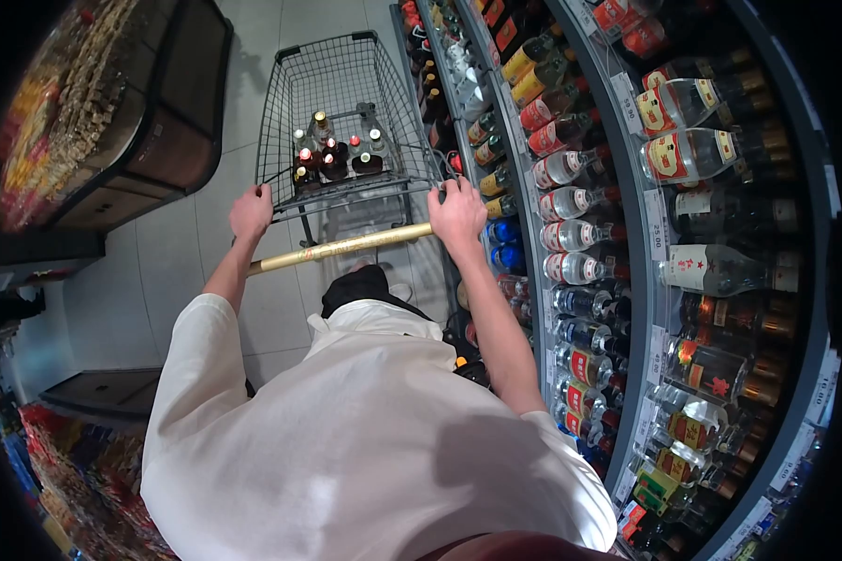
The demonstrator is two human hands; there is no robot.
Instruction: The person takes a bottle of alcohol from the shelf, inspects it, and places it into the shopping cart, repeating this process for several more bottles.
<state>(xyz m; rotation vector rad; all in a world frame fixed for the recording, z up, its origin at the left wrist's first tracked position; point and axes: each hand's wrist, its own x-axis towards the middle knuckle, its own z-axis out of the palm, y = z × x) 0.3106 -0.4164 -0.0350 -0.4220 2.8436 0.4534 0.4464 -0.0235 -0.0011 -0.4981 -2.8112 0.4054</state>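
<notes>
A wire shopping cart [281,89] stands in front of me, with a gold-coloured handle bar [341,248] across its near end. My left hand [251,213] is closed at the cart's near left corner, just beyond the bar. At the near right corner, my right hand [458,215] has its fingers curled over the cart frame. Several bottles [333,166] stand upright together in the near part of the basket. Some are dark, others clear, with red, white or gold caps.
Along the right runs a tall shelf [646,280] packed with bottles and price tags, close beside my right arm. To the left is a dark display stand [126,178] heaped with packaged goods. Grey floor tiles [243,103] show between stand and cart.
</notes>
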